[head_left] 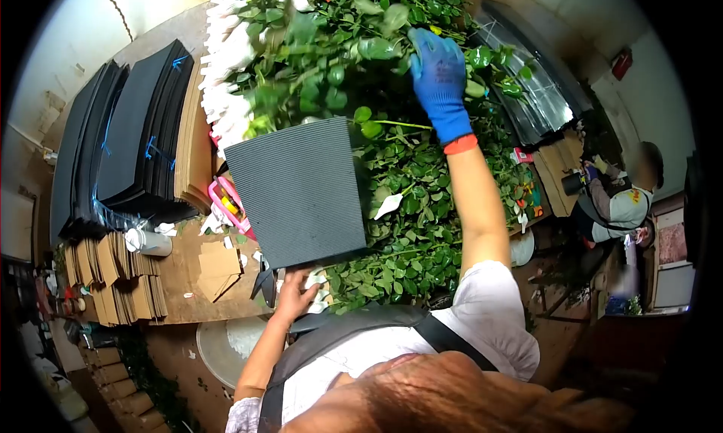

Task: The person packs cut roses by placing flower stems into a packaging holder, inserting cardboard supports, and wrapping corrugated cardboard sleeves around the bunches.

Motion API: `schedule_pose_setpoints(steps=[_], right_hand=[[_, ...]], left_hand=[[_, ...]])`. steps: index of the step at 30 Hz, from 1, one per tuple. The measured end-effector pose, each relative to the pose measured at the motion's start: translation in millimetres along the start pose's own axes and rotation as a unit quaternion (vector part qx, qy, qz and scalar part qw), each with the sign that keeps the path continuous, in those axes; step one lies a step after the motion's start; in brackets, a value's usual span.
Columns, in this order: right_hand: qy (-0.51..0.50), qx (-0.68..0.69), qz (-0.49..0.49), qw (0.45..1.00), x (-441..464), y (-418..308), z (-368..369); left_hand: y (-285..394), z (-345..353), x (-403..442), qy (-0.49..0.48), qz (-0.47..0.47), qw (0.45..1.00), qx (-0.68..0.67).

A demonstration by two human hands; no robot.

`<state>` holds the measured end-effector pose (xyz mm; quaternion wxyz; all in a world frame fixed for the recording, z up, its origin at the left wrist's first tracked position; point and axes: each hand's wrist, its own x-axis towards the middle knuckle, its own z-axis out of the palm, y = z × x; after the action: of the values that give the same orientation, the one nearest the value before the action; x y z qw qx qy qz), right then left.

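My right hand (438,70), in a blue glove with an orange cuff, reaches over the far right part of a big pile of leafy green stems (410,233). Its fingers are slightly bent and apart among the leaves; nothing can be made out in them. A thin stem with round leaves (399,123) runs toward its wrist. A dark grey corrugated sheet (300,192) lies at the pile's left side. Bare and low in the view, my left hand (296,294) is at the sheet's bottom edge, fingers apart, some tips partly hidden. A white bud (388,205) rests on the leaves.
Stacks of dark sheets (143,124) and folded cardboard (120,279) stand at the left. Nearby are a white cup-like container (148,242) and a pink basket (229,205). White wrapped bundles (226,75) line the pile's left edge. Another person (621,211) works at the right.
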<state>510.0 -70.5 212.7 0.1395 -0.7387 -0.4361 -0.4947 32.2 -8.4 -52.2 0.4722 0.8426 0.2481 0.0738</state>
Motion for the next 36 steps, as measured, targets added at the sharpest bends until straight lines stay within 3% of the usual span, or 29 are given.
schedule_pose_setpoints(steps=[1,4,5,6,8,9,12,14,16,18,20,22,24,27,29,30,32,33,36], right_hand=[[-0.137,0.001,0.031,0.99,8.7,1.3,-0.7],[-0.222,0.057,0.063,0.971,15.9,8.7,9.8],[-0.104,0.085,0.071,0.988,27.9,16.9,-0.6],[0.051,0.01,0.02,0.998,36.2,24.8,-10.3],[0.189,0.183,-0.002,0.965,40.4,31.8,2.0],[-0.159,-0.021,0.023,0.987,32.8,32.9,-9.7],[-0.053,0.106,-0.007,0.993,13.9,30.1,-46.2],[-0.047,0.08,-0.018,0.995,-16.5,26.6,-90.5],[-0.188,0.167,0.014,0.968,-54.3,9.0,-144.2],[-0.272,0.21,0.015,0.939,-109.1,4.6,-166.7],[-0.386,0.244,0.038,0.889,-161.6,-7.5,-181.7],[-0.474,0.217,0.075,0.85,-222.0,-18.9,-174.0],[-0.488,0.215,0.074,0.843,-281.9,-25.0,-156.5],[-0.524,0.168,0.089,0.83,-318.4,-34.7,-141.4],[-0.549,0.148,0.107,0.816,-327.3,-33.8,-133.9],[-0.555,0.115,0.069,0.821,-330.7,-31.2,-131.9],[-0.564,0.048,-0.012,0.824,-310.0,-34.8,-137.6],[-0.595,-0.004,-0.024,0.804,-282.5,-47.3,-152.3],[-0.559,-0.077,-0.012,0.825,-223.2,-74.5,-185.8]], left_hand=[[-3.8,1.1,0.7,0.002,0.007,1.0,0.003],[-9.6,0.0,1.6,0.013,0.037,0.999,0.017],[-11.7,-0.9,4.5,0.014,0.05,0.998,0.018],[-11.6,4.2,1.7,0.017,0.058,0.998,0.014],[2.7,-0.3,-0.1,0.013,0.035,0.999,-0.015],[6.9,-1.6,0.7,0.011,0.036,0.999,-0.019],[-7.3,0.8,2.4,0.012,0.057,0.998,-0.015],[-6.6,2.2,0.4,0.01,0.036,0.999,-0.009],[-14.4,6.9,2.0,0.019,0.045,0.999,-0.016],[-18.6,7.9,2.7,0.001,-0.019,0.998,-0.055],[-3.5,-2.0,0.6,-0.006,-0.015,1.0,-0.01],[-15.6,8.8,2.1,0.096,0.14,0.985,-0.025],[-19.9,8.4,3.9,0.022,0.06,0.997,-0.035],[-14.1,5.6,2.6,0.007,0.001,0.999,-0.046],[-24.8,9.7,4.3,0.02,0.046,0.999,-0.013],[-28.6,12.6,5.1,0.025,0.048,0.998,-0.012],[-25.3,12.4,4.8,0.034,0.047,0.998,-0.02],[-22.8,11.0,4.2,0.04,0.045,0.998,-0.024],[-11.7,2.3,1.6,0.025,0.016,0.999,-0.035]])
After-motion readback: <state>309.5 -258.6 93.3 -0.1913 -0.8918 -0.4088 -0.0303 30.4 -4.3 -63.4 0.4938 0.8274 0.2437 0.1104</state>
